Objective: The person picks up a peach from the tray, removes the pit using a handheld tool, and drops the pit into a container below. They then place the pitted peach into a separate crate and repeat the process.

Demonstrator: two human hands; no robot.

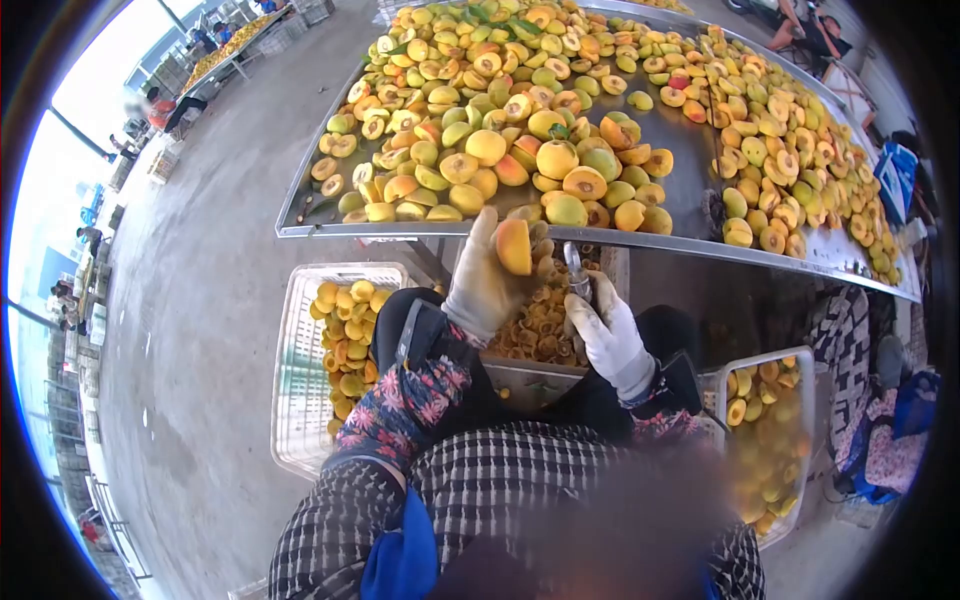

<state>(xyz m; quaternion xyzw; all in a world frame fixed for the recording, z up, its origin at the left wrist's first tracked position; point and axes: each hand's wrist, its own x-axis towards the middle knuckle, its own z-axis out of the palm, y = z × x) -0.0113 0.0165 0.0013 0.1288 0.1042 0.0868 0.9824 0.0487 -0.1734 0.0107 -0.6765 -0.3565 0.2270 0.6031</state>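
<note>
My gloved left hand (476,290) is closed on a yellow-orange peach half (514,247), held upright just below the table's front edge. In my gloved right hand (612,342) is a metal pitting tool (574,262), its shiny tip pointing up and a short gap from the fruit. Below and between both hands, a crate holds a heap of brownish pits and scraps (545,325). Halved peaches (485,147) lie piled on the metal table (440,229) right in front of my hands.
A white crate (298,400) with peach halves stands by my left leg, and another crate (800,440) with halves is at my right. More halves cover the table's right section (790,180). Bags and cloths lie at far right. Other people (168,110) sit at distant tables.
</note>
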